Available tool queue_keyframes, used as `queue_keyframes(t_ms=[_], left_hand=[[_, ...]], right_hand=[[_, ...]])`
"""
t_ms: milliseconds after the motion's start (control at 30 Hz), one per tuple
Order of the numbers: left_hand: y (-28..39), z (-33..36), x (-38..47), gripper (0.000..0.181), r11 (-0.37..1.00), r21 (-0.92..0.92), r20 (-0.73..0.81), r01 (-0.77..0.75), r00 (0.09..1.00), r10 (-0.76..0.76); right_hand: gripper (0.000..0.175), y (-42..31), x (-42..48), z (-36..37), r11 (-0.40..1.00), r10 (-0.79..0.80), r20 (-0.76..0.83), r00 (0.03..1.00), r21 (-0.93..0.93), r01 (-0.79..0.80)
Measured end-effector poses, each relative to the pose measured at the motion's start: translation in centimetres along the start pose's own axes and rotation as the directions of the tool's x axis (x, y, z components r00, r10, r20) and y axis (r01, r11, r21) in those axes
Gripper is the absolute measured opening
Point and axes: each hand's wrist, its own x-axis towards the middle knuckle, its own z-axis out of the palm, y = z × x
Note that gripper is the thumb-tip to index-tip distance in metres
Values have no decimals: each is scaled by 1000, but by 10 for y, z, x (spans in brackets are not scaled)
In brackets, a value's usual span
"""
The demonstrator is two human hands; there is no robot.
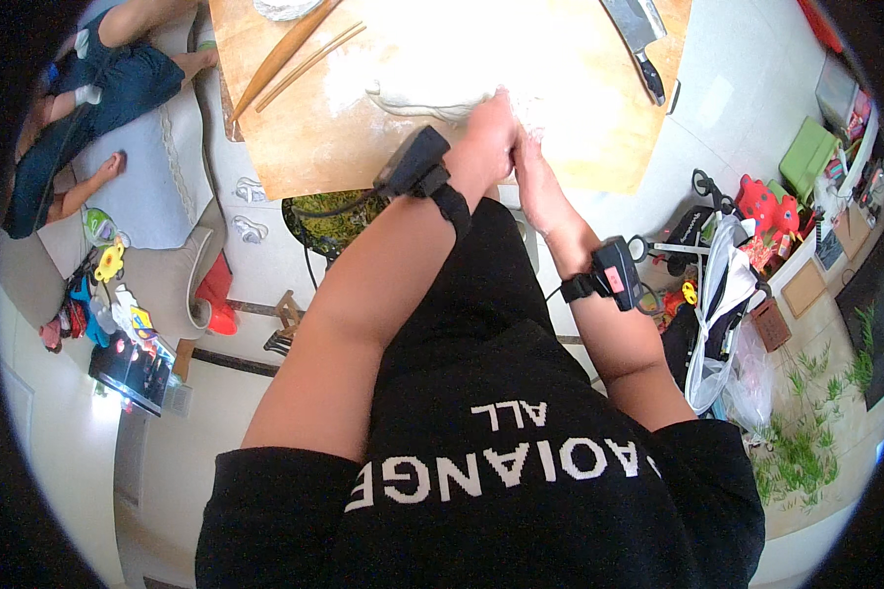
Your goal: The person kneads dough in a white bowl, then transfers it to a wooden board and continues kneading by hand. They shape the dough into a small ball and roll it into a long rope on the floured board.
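Observation:
A long piece of pale dough lies on a floured wooden board, its upper side lost in glare. At the dough's right end is my left hand, touching it or right against it; its fingers are mostly washed out. My right hand is pressed close beside the left one, wrist by wrist, over the near part of the board. Glare and the left hand hide what the right fingers do. White flour is spread around both hands.
A wooden rolling pin and chopsticks lie on the left, a cleaver on the right. Part of a white round thing shows at the top. A person is on the sofa. A folded stroller stands right.

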Motion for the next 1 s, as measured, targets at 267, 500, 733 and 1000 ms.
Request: queue_keyframes(t_ms=[267,500,733,1000], left_hand=[[-24,-5,-16,22,968,162,180,-191,970,162],[4,-7,-21,17,991,115,263,-61,964,28],[-2,-1,3,16,991,130,59,45,997,-53],[5,-9,12,27,998,33,244,52,968,-58]], right_hand=[[75,3,33,2,991,-110,-234,966,-101,88],[61,7,3,-2,966,50,-35,998,-252,-58],[82,2,-27,7,962,-32,-61,998,267,48],[98,-34,-21,11,660,28,-55,998,751,23]])
